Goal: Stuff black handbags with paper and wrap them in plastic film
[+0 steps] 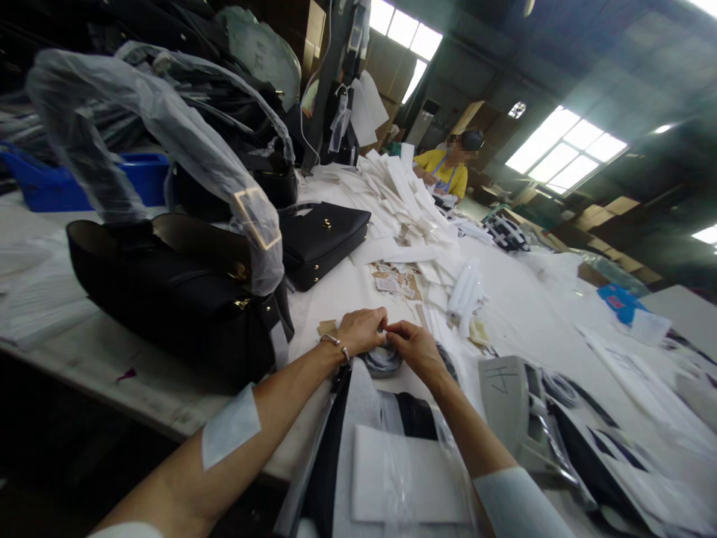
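Observation:
My left hand (363,330), with a bracelet at its wrist, and my right hand (413,345) meet at the fingertips over the white table. Both are closed in a pinch; whatever small thing lies between the fingers is hidden. Just beneath them is a grey, shiny coiled roll (383,362), partly covered by the hands. Closest to my body lies a black bag (322,478) wrapped in clear plastic, with a white padded sheet (411,474) taped over it. A pale patch sticks to each of my forearms.
A black handbag (184,299) with a plastic-wrapped strap stands at left, a flat black bag (325,239) behind it. White strips (392,194) are heaped at the back. A grey tape dispenser (509,403) sits at right. Across the table is a person in yellow (456,179).

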Demonstrator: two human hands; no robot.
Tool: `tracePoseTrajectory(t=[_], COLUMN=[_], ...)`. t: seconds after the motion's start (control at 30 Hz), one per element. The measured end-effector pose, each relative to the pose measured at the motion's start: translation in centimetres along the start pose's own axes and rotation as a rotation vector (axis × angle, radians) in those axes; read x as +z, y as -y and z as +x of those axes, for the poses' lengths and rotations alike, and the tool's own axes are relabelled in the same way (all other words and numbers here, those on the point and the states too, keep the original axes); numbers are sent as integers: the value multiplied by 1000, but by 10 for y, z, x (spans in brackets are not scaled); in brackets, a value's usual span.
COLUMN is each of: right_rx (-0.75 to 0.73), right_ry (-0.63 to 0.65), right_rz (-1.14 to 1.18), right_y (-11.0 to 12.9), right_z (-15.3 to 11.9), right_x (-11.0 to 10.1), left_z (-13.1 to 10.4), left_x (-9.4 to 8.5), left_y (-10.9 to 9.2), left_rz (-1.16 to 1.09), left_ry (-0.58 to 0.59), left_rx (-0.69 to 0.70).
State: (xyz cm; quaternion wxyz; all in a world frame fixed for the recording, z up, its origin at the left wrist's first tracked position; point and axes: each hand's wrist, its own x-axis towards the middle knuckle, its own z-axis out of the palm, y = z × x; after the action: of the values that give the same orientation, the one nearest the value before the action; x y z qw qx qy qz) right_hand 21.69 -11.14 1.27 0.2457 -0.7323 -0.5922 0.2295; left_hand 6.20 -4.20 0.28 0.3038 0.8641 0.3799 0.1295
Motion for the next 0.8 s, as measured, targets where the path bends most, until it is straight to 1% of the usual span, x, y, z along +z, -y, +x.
tracePoseTrajectory(t=[0.07,0.1,0.17,0.23,0.37,0.43,0.47,0.53,0.6,0.7,0.77,0.8], right_rx=[-5,-9,-4,55,332,488,560,660,709,706,681,676], right_ry=[-39,-77,-180,-301,-504,-571,-574,-535,-494,-534,-587,-605], right_rz=[-17,-27,-53,-96,-185,-248,-269,-267,-154,224,447,507], right_y=[-2,-4,-12,-27,-70,-93,-105,-126,-142,-155,-155,-153], right_z=[-10,-18,-37,-62,-124,-153,-166,-187,-201,-209,-209,-207], right_x=[-7,-14,-37,-70,-143,-168,-175,-180,-173,-156,-149,-148], left_z=[0,0,0,0,3,4,4,3,3,3,4,5], left_x=[-1,-1,-2,-4,-4,-4,-3,-2,-1,1,1,1], left_y=[-1,-1,-2,-3,-3,-3,-3,-4,-4,-3,-2,-1], left_rz=[-3,-6,-13,-19,-26,-24,-21,-14,-1,21,33,39], left_ry=[1,3,9,15,29,32,31,24,18,14,14,14], left_rx=[-2,-1,4,6,7,9,11,19,29,35,40,45])
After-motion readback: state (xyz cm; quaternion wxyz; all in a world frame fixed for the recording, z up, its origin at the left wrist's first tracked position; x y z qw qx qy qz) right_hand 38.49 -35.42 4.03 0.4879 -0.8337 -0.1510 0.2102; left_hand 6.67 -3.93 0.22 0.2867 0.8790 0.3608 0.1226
